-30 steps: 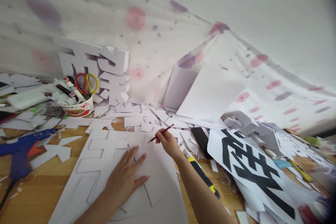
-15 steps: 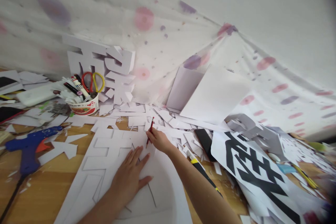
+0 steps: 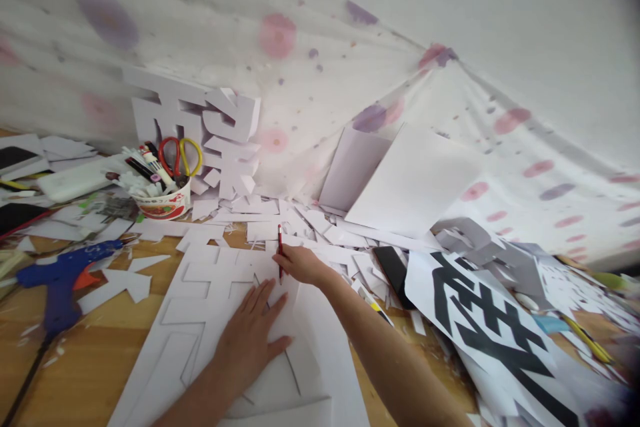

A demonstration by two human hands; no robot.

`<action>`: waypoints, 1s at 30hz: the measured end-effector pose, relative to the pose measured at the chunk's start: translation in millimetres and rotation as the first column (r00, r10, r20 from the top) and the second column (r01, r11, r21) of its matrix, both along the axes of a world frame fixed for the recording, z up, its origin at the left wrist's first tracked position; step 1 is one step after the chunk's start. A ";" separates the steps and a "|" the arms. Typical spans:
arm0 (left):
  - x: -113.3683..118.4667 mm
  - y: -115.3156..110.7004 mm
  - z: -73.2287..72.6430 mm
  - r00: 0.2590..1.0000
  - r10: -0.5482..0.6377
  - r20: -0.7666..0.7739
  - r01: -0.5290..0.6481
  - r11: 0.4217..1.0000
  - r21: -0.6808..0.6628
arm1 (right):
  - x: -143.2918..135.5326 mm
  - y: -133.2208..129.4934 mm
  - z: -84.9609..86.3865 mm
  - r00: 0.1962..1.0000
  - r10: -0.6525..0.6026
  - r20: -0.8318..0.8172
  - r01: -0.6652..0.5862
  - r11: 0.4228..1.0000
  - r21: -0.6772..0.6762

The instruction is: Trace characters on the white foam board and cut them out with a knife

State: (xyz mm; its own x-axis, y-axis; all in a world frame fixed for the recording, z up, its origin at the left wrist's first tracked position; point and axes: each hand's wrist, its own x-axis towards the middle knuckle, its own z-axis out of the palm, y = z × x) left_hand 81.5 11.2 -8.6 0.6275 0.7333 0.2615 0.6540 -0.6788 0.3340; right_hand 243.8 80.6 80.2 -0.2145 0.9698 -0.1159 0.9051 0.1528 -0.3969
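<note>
Red pencil (image 3: 280, 237) pinched over a white cut-out (image 3: 200, 272)

The right hand (image 3: 300, 265) has its fingertips closed around the pencil's slim shaft, held nearly upright, point down; whether the tip meets the paper is hard to tell. Just beside those fingers, the left hand (image 3: 253, 337) lies palm down, fingers spread, gripping nothing, resting on the cut-out: thin, flat, matte, with crisp square-ended bars. Under both hands runs a smooth white sheet (image 3: 336, 355). Beyond the fingertips lie angular paper scraps (image 3: 257, 231). Left of the fingers, a blue plastic glue gun (image 3: 60, 277) rests on grained wood (image 3: 100, 373); to their right lies a glossy-black phone-like slab (image 3: 393, 273) and a printed sheet (image 3: 480, 320) with bold black strokes. Farthest out hangs a wrinkled, dotted curtain (image 3: 300, 113).
</note>
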 end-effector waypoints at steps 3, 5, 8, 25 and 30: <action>0.0 -0.8 -0.3 1.000 0.005 -0.004 -0.005 1.000 -0.006 | 2.0 5.1 0.0 0.999 -0.012 0.040 0.010 0.999 0.043; -0.1 -1.5 -0.6 1.000 0.009 -0.007 -0.009 1.000 -0.007 | 4.2 9.9 -0.5 0.998 -0.032 0.052 0.028 0.997 0.068; -0.1 -2.0 -0.2 1.000 0.015 -0.008 -0.015 1.000 -0.004 | 7.3 17.5 -1.1 0.997 -0.051 0.058 0.045 0.994 0.096; -1.0 -1.1 1.4 0.999 -0.006 0.044 0.006 1.000 0.012 | 15.4 -8.1 -13.9 0.930 -0.054 -0.363 0.046 0.999 -0.030; -1.2 -0.4 5.4 1.000 -0.009 0.022 0.009 1.000 0.004 | 16.4 -10.3 -22.0 0.923 -0.068 -0.378 0.059 0.998 -0.035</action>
